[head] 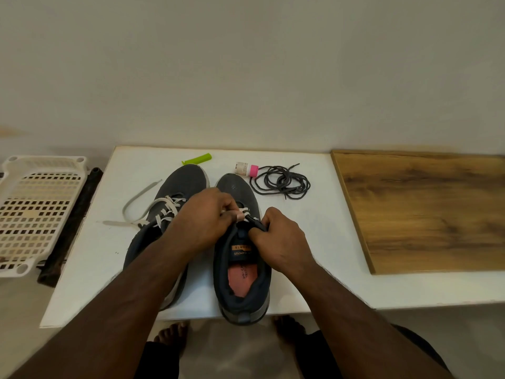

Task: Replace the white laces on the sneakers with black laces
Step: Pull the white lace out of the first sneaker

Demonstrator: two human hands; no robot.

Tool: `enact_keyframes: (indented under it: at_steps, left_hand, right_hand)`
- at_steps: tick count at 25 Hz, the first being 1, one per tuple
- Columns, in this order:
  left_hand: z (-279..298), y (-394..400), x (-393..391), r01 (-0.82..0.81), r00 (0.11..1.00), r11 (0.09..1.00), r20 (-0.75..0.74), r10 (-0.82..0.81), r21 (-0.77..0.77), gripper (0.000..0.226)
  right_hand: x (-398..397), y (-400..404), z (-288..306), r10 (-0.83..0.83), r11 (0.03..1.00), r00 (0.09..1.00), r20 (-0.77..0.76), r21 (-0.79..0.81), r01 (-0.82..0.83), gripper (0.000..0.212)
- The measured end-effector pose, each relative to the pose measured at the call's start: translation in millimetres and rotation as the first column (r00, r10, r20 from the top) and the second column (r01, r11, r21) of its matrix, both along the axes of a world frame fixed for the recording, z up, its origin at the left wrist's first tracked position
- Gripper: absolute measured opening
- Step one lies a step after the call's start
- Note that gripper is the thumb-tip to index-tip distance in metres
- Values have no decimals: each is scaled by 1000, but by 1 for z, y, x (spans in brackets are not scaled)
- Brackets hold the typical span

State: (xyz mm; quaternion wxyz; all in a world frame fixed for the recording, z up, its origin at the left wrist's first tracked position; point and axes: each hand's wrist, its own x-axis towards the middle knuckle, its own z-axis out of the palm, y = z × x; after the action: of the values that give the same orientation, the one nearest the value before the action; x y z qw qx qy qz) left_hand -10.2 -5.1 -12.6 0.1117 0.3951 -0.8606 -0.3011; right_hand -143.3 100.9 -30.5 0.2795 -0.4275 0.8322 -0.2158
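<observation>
Here the left hand [203, 214] pinches the white lace [243, 212] while the right hand [278, 236] grips the sneaker [240, 269]; yanking could snag an eyelet.

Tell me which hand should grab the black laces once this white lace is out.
Probably the right hand: the black laces lie coiled on the table just beyond it, right of the shoes. The left hand would have to cross over.

White table [314, 242], sneakers [243, 269], black laces [281, 181], bottle [246, 169], green clip [196, 159]
</observation>
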Motion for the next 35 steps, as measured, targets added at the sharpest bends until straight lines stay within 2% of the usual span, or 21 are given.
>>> enact_keyframes:
  at_steps: [2,4,6,8,9,11,13,15,20,22,26,27,31,35]
  left_hand:
    - [2,-1,0,-141,977,984,-147,156,107,17]
    - [3,-4,0,-309,865,901,-303,400,306,22]
    - [5,-3,-1,-297,783,809,-355,511,507,27]
    - [6,1,-3,-206,792,777,-365,490,595,27]
    - [6,2,-2,-178,838,810,-345,422,559,26]
    - [2,4,0,-131,959,926,-193,210,355,20]
    - [2,3,2,-64,997,981,-40,73,184,14]
    - [1,0,3,-25,1000,995,-1,25,101,10]
    - [2,-2,2,-24,998,999,51,22,33,11]
    - [2,-5,2,-104,993,994,53,105,-23,18]
    - [5,-19,11,-309,951,950,-36,308,-44,17]
    - [5,-18,12,-292,956,955,2,293,-58,14]
    - [-3,-2,6,-47,982,996,178,61,-80,5]
    - [-4,-6,6,-115,980,983,146,136,-141,11]
  right_hand:
    - [-1,0,0,-6,1000,1000,8,8,6,23]
    - [-2,0,1,-8,1000,1000,26,9,8,23]
    - [-1,0,2,3,1000,1000,26,11,-4,22]
    - [0,0,2,11,1000,1000,19,10,-11,22]
    - [0,0,1,8,1000,1000,18,6,-8,21]
    - [0,-1,1,4,1000,1000,16,0,-4,20]
    - [0,-1,1,14,1000,1000,15,3,-14,19]
    - [1,-1,1,18,1000,1000,14,2,-18,20]
    - [1,-1,0,17,1000,1000,10,5,-17,19]
    - [0,-1,0,16,1000,1000,19,11,-16,19]
    - [0,-1,-1,19,1000,999,26,7,-19,19]
    - [0,-1,0,18,1000,1000,23,2,-18,19]
    - [2,0,1,11,1000,1000,19,-7,-11,18]
    - [0,0,0,10,1000,1000,17,1,-10,18]
